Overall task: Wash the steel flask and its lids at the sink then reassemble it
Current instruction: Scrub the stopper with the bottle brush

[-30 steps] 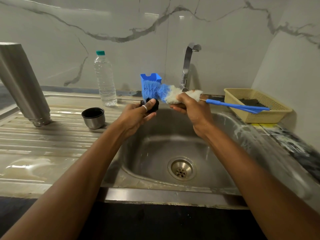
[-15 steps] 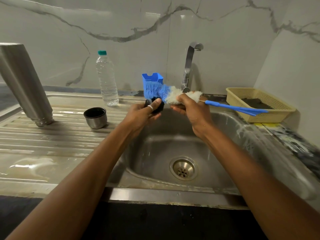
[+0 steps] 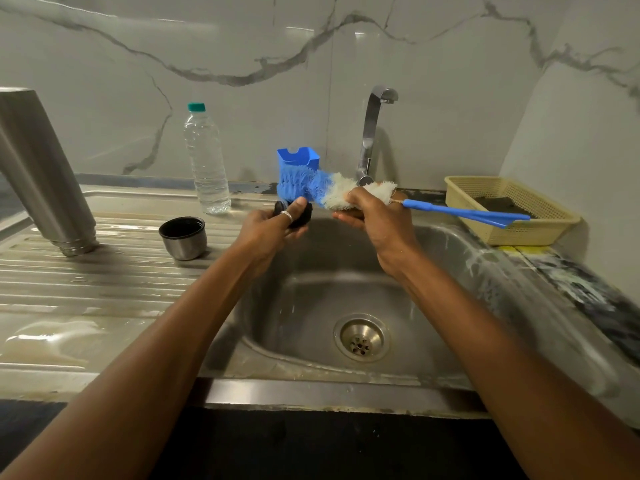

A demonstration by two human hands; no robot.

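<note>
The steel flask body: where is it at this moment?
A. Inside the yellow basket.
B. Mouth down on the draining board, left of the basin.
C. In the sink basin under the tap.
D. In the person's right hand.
B: the steel flask stands mouth down on the ribbed draining board, left of the sink; the right hand grips the brush, and the left hand holds a small black lid.
</note>
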